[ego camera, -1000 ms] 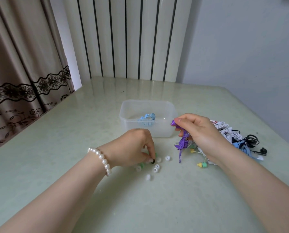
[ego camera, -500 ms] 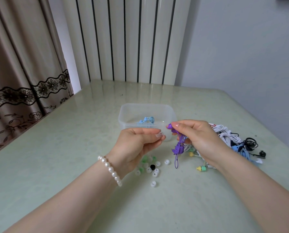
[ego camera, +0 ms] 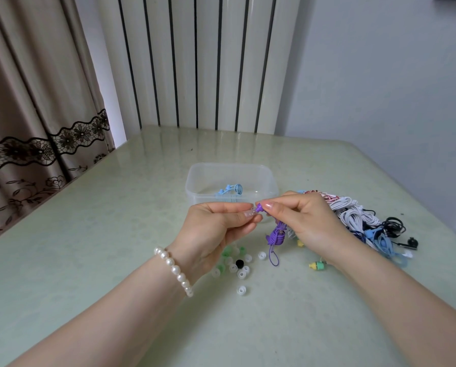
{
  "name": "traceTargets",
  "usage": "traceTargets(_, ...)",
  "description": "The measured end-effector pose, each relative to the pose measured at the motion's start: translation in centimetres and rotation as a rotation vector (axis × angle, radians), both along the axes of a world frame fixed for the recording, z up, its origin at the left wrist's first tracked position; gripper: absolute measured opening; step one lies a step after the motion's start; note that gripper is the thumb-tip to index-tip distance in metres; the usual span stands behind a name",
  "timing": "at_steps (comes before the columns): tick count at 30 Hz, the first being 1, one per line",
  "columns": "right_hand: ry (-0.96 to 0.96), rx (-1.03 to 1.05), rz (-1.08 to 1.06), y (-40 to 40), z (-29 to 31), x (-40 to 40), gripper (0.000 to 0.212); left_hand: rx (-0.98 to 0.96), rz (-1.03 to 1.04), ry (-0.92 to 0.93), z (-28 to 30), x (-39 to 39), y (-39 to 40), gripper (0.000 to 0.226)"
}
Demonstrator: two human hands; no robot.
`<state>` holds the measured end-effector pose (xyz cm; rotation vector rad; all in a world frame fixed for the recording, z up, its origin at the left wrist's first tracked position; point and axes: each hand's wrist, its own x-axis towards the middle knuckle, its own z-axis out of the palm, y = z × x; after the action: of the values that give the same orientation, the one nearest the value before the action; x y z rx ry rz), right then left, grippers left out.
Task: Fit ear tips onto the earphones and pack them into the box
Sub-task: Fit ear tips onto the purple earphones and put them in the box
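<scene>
I see the purple earphones, cord wound in a tight bundle, hanging from my right hand, which pinches one purple bud just in front of the box. A clear ear tip (pinched in my left hand) touches that bud. Loose white, green and black ear tips lie scattered on the bench below. The clear plastic box holds one coiled light-blue pair. A tangled pile of earphones lies right of it.

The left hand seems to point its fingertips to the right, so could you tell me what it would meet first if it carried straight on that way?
Most likely the purple earbud pinched by the right hand: the left hand holds a clear ear tip right at it, apparently touching already, though depth is unclear.
</scene>
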<state>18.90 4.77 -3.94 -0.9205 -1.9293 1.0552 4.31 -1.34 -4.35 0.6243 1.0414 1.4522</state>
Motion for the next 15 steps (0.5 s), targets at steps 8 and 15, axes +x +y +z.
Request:
traceTargets(8, -0.009, 0.056, 0.016, -0.07, 0.04, 0.01, 0.018, 0.006, -0.005, 0.046, -0.18, 0.03, 0.10, 0.012)
traceTargets(15, -0.008, 0.068, 0.016, -0.03, -0.13, -0.06, 0.016, -0.017, -0.012, -0.014, -0.21, -0.02, 0.08, 0.012)
